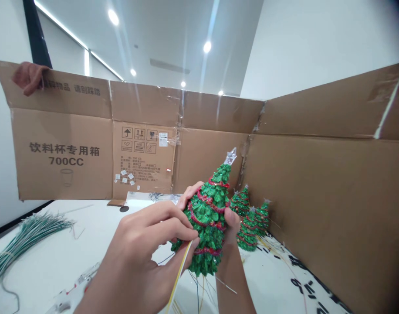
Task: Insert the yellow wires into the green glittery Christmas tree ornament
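Note:
A small green glittery Christmas tree [207, 218] with red garland and a clear star [231, 156] at its tip is held up, leaning slightly right. My right hand [231, 222] grips it from behind, thumb on the right side and fingertips showing at the upper left. Thumb and fingers of my left hand [153, 244] are pinched together against the tree's lower left, with a thin yellow-and-white wire [180, 274] between them. Several thin wires [199, 290] hang below the tree's base. What the left fingertips touch on the tree is partly hidden.
Similar small trees [248, 229] stand at the right against the cardboard wall [317, 196]. A bundle of green-white wires [26, 240] lies at the left. Nearby on the white table [98, 235] is a clear and white tool-like object [75, 290], partly hidden.

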Demonstrator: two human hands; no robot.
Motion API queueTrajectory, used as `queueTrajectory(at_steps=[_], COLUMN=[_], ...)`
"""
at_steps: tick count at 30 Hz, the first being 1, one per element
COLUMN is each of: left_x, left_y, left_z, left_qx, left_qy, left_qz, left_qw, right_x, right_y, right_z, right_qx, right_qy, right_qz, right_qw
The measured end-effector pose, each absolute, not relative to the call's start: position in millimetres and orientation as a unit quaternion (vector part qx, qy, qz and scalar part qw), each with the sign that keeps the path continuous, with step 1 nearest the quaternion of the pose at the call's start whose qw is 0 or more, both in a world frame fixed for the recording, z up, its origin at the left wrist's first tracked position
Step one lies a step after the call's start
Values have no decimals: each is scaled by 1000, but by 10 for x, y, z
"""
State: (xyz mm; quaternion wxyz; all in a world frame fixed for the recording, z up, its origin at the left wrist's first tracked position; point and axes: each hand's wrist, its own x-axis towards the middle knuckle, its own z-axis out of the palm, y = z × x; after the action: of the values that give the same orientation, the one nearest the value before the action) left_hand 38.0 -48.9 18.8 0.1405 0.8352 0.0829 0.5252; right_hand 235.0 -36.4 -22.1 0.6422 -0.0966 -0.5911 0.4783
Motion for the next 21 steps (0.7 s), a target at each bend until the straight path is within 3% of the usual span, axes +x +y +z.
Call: queueTrajectory(at_steps=[7, 21], left_x=[390, 393], left_y=[-513, -452], left_z=[210, 178], left_qx=[829, 830], left_qy=[85, 117], left_qz=[531, 513], left_qw=[152, 185], right_x=[2336, 2353], right_y=[-323, -251], right_z=[-226, -234], right_qx=[-54, -80], right_qy=[-550, -566], right_qz=[481, 480], right_qw=[681, 665])
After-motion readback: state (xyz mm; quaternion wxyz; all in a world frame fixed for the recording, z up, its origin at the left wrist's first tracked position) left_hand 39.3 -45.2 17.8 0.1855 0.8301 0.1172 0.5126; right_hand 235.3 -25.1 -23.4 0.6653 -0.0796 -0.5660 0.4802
